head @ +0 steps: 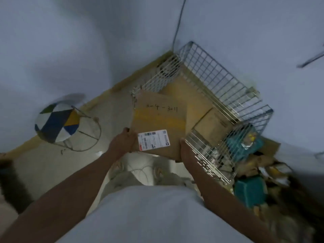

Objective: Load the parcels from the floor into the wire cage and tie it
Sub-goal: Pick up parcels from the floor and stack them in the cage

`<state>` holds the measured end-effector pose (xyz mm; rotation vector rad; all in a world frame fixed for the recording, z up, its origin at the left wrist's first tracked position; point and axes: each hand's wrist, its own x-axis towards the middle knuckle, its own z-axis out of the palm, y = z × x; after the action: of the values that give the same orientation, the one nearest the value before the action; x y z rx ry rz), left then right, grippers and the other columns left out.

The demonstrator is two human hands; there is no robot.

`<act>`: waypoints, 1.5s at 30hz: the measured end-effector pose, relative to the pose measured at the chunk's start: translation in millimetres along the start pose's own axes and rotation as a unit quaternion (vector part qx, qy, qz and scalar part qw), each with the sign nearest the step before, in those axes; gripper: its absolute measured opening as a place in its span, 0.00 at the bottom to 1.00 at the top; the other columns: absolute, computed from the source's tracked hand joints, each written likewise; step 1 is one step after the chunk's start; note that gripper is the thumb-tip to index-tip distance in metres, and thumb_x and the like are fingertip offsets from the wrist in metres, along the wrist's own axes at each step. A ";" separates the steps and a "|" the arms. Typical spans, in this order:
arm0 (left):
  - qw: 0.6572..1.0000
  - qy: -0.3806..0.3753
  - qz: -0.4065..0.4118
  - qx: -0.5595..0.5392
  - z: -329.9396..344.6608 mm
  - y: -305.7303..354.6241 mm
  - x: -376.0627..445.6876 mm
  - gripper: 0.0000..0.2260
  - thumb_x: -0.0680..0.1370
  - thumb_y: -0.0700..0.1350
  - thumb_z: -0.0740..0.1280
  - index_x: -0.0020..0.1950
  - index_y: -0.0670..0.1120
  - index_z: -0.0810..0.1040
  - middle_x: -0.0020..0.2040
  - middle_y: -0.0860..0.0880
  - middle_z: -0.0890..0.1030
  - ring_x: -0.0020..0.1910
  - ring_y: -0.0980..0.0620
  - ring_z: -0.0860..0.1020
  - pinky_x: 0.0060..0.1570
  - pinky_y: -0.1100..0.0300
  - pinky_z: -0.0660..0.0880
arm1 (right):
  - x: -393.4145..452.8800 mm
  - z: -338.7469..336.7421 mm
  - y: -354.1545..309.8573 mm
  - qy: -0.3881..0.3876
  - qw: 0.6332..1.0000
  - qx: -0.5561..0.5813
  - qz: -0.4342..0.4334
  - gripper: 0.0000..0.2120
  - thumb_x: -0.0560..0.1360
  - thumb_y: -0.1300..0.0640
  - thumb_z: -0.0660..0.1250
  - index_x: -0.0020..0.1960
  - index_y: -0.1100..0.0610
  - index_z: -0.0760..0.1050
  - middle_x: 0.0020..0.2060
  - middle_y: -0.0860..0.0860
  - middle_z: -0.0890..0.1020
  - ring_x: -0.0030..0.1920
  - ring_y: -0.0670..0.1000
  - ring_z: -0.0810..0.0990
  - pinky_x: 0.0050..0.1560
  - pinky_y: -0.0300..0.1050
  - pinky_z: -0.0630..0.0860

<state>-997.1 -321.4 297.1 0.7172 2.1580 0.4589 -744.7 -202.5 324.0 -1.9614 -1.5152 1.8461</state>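
Head view: the left hand (pixel 122 140) and right hand (pixel 186 151) each clasp a near edge of the flat brown cardboard parcel with a white shipping label (pixel 158 120), its far end over the open silver wire cage (pixel 219 81). It looks stiff, light and smooth-faced, so opposite edges suit best.

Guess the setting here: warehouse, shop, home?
Likely a home or small parcel room: plain walls, a patterned stool, a wire cage holding a labelled cardboard parcel, more parcels heaped beside it.
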 end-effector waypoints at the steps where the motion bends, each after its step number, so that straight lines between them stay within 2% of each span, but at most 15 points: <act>1: 0.999 -0.028 0.024 0.008 -7.0 5.2 9.6 0.25 0.79 0.69 0.54 0.60 0.50 0.70 0.43 0.46 0.83 0.34 0.48 0.84 0.35 0.54 0.80 | -8.3 3.3 3.7 0.028 0.999 0.017 0.011 0.23 0.83 0.37 0.53 0.52 0.52 0.79 0.45 0.59 0.85 0.38 0.54 0.86 0.37 0.63 0.82; 4: 0.990 -0.097 0.098 0.041 -20.8 25.2 39.7 0.19 0.83 0.65 0.56 0.60 0.50 0.69 0.43 0.48 0.82 0.31 0.50 0.83 0.27 0.59 0.75 | -33.3 16.4 -3.0 0.094 0.991 0.084 0.054 0.32 0.81 0.33 0.53 0.58 0.60 0.78 0.47 0.59 0.85 0.42 0.61 0.86 0.37 0.65 0.82; 6: 0.981 -0.128 0.131 0.062 -24.7 37.6 61.6 0.19 0.84 0.63 0.57 0.62 0.49 0.70 0.46 0.46 0.82 0.34 0.49 0.82 0.27 0.60 0.74 | -41.5 23.8 -14.3 0.134 0.981 0.107 0.095 0.28 0.83 0.37 0.52 0.62 0.60 0.75 0.54 0.58 0.80 0.48 0.58 0.81 0.34 0.49 0.79; 8: 0.977 -0.143 0.140 0.070 -21.9 53.5 78.9 0.19 0.83 0.62 0.57 0.63 0.49 0.73 0.51 0.42 0.82 0.39 0.44 0.82 0.33 0.56 0.76 | -38.6 29.0 -11.0 0.170 0.970 0.117 0.126 0.29 0.84 0.39 0.52 0.70 0.62 0.72 0.58 0.61 0.76 0.50 0.56 0.75 0.32 0.41 0.74; 11: 0.972 -0.147 0.159 0.091 -8.6 74.8 91.4 0.28 0.76 0.71 0.52 0.62 0.52 0.74 0.56 0.41 0.82 0.52 0.39 0.82 0.53 0.45 0.78 | -35.9 28.4 1.4 0.207 0.951 0.182 0.141 0.34 0.82 0.36 0.53 0.71 0.64 0.70 0.62 0.64 0.76 0.50 0.60 0.79 0.28 0.42 0.78; 16: 0.966 -0.177 0.157 0.105 12.0 108.5 106.5 0.33 0.75 0.75 0.56 0.67 0.51 0.72 0.60 0.43 0.82 0.59 0.39 0.81 0.60 0.40 0.76 | -16.8 10.2 12.6 0.222 0.936 0.235 0.142 0.37 0.80 0.32 0.54 0.67 0.65 0.73 0.58 0.64 0.79 0.50 0.64 0.82 0.25 0.42 0.78; 19: 0.966 -0.220 0.114 0.078 29.1 123.5 105.1 0.38 0.71 0.77 0.63 0.72 0.53 0.70 0.63 0.47 0.81 0.60 0.41 0.81 0.58 0.41 0.78 | -0.5 -2.0 24.4 0.215 0.928 0.258 0.159 0.35 0.82 0.34 0.51 0.71 0.64 0.69 0.61 0.62 0.76 0.58 0.67 0.79 0.34 0.50 0.82; 22: 0.953 -0.277 0.087 0.085 51.0 144.3 94.9 0.26 0.77 0.67 0.68 0.68 0.55 0.69 0.55 0.52 0.80 0.46 0.52 0.82 0.37 0.54 0.80 | 5.1 -16.6 36.6 0.199 0.922 0.279 0.182 0.29 0.84 0.39 0.51 0.64 0.63 0.72 0.59 0.65 0.77 0.62 0.67 0.76 0.57 0.63 0.80; 24: 0.943 -0.289 0.089 0.140 72.8 148.6 100.9 0.34 0.77 0.70 0.65 0.77 0.55 0.64 0.60 0.49 0.79 0.46 0.52 0.81 0.31 0.58 0.77 | 9.4 -29.4 46.9 0.189 0.914 0.287 0.216 0.24 0.85 0.42 0.52 0.60 0.61 0.73 0.61 0.65 0.77 0.63 0.64 0.75 0.67 0.60 0.73; 28: 0.943 -0.280 0.041 0.177 110.6 167.3 120.4 0.38 0.78 0.67 0.66 0.82 0.54 0.58 0.70 0.42 0.75 0.53 0.42 0.79 0.37 0.52 0.80 | 29.6 -64.0 63.9 0.177 0.923 0.250 0.233 0.29 0.86 0.44 0.50 0.75 0.66 0.63 0.70 0.67 0.70 0.72 0.64 0.69 0.70 0.52 0.66; 33: 0.934 -0.307 0.007 0.182 138.9 186.8 122.9 0.31 0.80 0.65 0.64 0.78 0.51 0.66 0.62 0.44 0.79 0.54 0.43 0.80 0.46 0.48 0.82 | 59.2 -97.7 81.9 0.141 0.941 0.226 0.209 0.34 0.84 0.38 0.49 0.73 0.65 0.67 0.64 0.64 0.76 0.64 0.63 0.76 0.65 0.54 0.74; 36: 0.906 -0.324 0.058 0.267 150.9 195.1 132.0 0.33 0.79 0.71 0.59 0.78 0.54 0.66 0.67 0.44 0.79 0.59 0.42 0.81 0.55 0.47 0.81 | 72.9 -112.8 94.3 0.151 0.946 0.190 0.213 0.37 0.81 0.32 0.46 0.73 0.59 0.70 0.61 0.64 0.78 0.54 0.59 0.79 0.46 0.46 0.77; 39: 0.893 -0.331 0.085 0.293 164.7 209.1 146.4 0.35 0.77 0.73 0.58 0.76 0.52 0.70 0.65 0.45 0.81 0.55 0.44 0.82 0.54 0.47 0.82 | 87.2 -129.6 97.9 0.161 0.951 0.154 0.216 0.38 0.80 0.31 0.45 0.71 0.58 0.73 0.61 0.63 0.80 0.50 0.56 0.79 0.31 0.38 0.72; 42: 0.874 -0.342 0.103 0.329 177.5 218.1 161.1 0.35 0.78 0.73 0.56 0.76 0.50 0.69 0.65 0.43 0.81 0.55 0.43 0.82 0.54 0.47 0.81 | 98.0 -142.3 95.1 0.171 0.952 0.121 0.224 0.42 0.77 0.28 0.43 0.65 0.60 0.77 0.57 0.62 0.82 0.50 0.57 0.80 0.45 0.49 0.81; 45: 0.862 -0.355 0.118 0.342 190.4 220.7 181.7 0.49 0.68 0.83 0.47 0.76 0.52 0.69 0.64 0.45 0.81 0.55 0.43 0.82 0.55 0.47 0.81 | 110.7 -152.1 100.8 0.177 0.942 0.115 0.262 0.45 0.76 0.25 0.43 0.62 0.61 0.77 0.56 0.62 0.82 0.53 0.61 0.82 0.57 0.60 0.79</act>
<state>-867.7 -20.7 193.0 1.3036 1.4863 -0.4524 -587.5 -98.5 223.9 -2.5597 -0.6851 1.5852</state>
